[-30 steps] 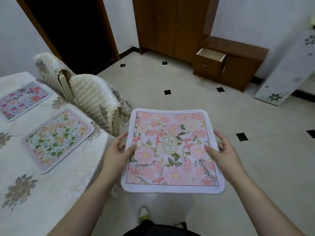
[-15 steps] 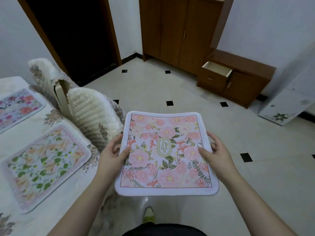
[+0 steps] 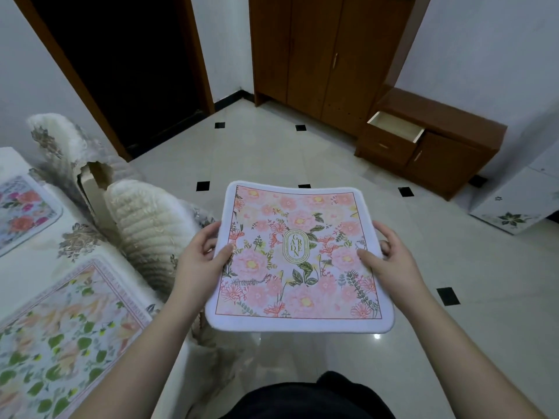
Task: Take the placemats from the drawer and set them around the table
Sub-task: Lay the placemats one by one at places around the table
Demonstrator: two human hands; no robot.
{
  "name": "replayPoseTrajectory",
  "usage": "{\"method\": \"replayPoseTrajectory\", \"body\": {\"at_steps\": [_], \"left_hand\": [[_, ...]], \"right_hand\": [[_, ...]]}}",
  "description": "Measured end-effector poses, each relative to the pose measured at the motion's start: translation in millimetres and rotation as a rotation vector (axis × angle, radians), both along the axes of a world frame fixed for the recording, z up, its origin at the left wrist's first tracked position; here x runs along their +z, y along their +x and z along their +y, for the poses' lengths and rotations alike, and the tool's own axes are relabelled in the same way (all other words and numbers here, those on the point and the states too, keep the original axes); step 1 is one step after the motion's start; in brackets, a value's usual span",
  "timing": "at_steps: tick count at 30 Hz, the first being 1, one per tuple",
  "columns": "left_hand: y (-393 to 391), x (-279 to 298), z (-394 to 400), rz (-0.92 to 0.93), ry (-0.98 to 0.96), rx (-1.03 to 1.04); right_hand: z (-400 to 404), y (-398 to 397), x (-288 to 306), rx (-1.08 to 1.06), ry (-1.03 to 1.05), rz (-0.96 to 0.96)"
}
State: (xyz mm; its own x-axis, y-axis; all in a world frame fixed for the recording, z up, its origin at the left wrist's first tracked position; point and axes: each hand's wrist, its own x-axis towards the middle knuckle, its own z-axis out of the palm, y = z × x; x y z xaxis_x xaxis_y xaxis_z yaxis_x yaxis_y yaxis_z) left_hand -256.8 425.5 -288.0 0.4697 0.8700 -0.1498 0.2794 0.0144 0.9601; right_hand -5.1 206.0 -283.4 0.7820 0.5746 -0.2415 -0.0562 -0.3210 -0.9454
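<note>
**Pink placemat carried past the chairs**

Above the tiled floor, we hold the pink placemat (image 3: pixel 298 258) flat, left hand (image 3: pixel 201 261) and right hand (image 3: pixel 390 261) each pinching a side edge. Since a second ago the worktop (image 3: pixel 45 243) has slid leftward in view; we are probably heading for an unset place. Two mats (image 3: pixel 65 337) already lie there; the drawer (image 3: pixel 396 128) stands open.

Lighting was soft, even and moderately dim. A glare spot showed on the glossy floor (image 3: pixel 377 336). Wide-angle distortion bent the frame edges
</note>
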Motion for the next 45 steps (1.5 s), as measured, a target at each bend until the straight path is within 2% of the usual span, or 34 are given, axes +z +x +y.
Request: {"method": "replayPoseTrajectory", "body": {"at_steps": [4, 10, 15, 22, 29, 45], "left_hand": [[35, -9, 19, -0.033, -0.049, 0.03], [101, -20, 48, 0.017, -0.05, 0.101], [156, -12, 62, 0.061, -0.022, 0.16], [213, -5, 88, 0.033, -0.053, 0.257], [224, -11, 148, 0.049, -0.028, 0.34], [195, -11, 361, -0.058, -0.106, 0.54]], "right_hand": [[25, 34, -11, 0.019, -0.004, 0.038], [70, 109, -25, 0.074, 0.008, 0.046], [100, 176, -27, 0.148, -0.005, 0.052], [153, 239, -26, 0.2, -0.013, 0.077], [232, 266, -33, 0.288, -0.029, 0.064], [503, 258, -7, 0.501, -0.043, -0.042]]}}
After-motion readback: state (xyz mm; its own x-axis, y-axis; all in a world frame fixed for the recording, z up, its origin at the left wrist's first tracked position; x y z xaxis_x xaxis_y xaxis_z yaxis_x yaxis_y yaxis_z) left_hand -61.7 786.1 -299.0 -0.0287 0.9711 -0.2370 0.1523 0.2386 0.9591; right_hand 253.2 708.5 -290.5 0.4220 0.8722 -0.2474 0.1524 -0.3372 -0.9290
